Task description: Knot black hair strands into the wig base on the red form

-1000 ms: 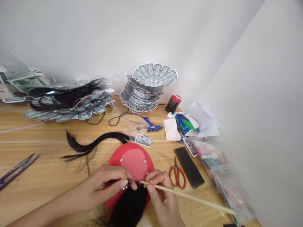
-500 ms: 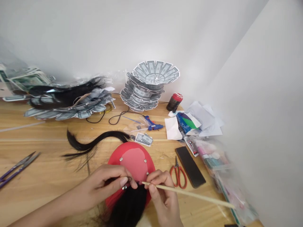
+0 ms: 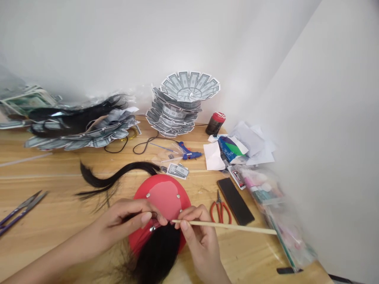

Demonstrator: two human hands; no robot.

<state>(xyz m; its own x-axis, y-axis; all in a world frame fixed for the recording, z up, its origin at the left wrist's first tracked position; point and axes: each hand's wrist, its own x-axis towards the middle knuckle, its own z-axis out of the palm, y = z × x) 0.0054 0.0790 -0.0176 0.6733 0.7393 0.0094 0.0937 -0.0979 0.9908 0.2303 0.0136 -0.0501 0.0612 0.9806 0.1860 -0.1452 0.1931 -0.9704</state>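
Note:
A red cap-shaped piece (image 3: pixel 162 194) with small metal studs lies on the wooden table (image 3: pixel 53 221) in front of me. A bundle of black hair (image 3: pixel 156 256) rests on its near edge. My left hand (image 3: pixel 127 221) pinches the top of that hair against the red piece. My right hand (image 3: pixel 197 232) grips a thin wooden stick (image 3: pixel 237 227), whose tip touches the hair where my left fingers press. The stick runs out to the right, nearly level.
A loose black hair strand (image 3: pixel 118 178) lies left of the red piece. Red scissors (image 3: pixel 219 210), a black phone (image 3: pixel 235 200), a blue glue gun (image 3: pixel 188 152), a stack of banknote-print paper fans (image 3: pixel 180 106), purple snips (image 3: pixel 17 211) and papers surround it. A wall stands close on the right.
The stick's far end has swung upward until it lies nearly level. My view shifted slightly; both hands stay on the hair at the red piece.

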